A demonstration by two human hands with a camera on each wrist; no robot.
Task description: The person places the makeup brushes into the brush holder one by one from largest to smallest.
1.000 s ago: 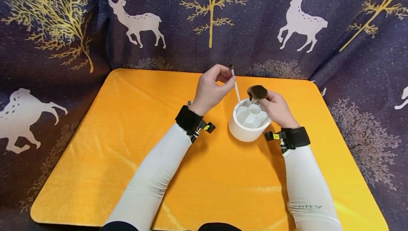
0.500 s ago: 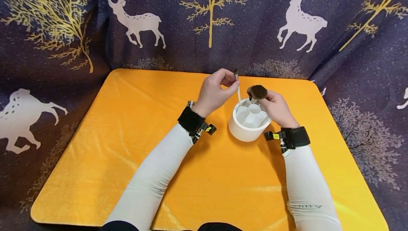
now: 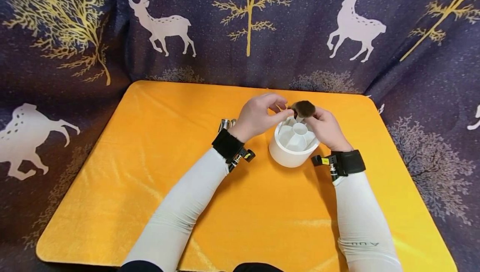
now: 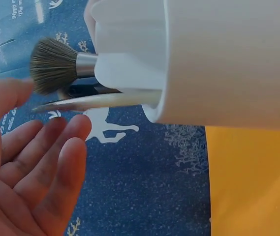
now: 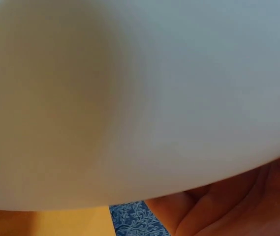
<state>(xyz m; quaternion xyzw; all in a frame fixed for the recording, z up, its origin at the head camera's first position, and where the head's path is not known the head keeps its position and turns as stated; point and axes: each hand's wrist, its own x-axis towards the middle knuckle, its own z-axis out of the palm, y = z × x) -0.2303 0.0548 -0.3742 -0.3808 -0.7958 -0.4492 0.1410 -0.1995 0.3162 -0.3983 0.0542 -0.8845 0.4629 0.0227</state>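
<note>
Slim makeup brush [image 4: 100, 102] sits in brush holder [image 3: 286, 155]; left grip [image 3: 258, 116] spread, empty; right grip [image 3: 328, 128]: can't tell. Left should clear it without snagging.

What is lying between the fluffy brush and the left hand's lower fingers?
The left wrist view shows a slim pale brush and, just above it in that picture, a dark, partly hidden piece.
</note>
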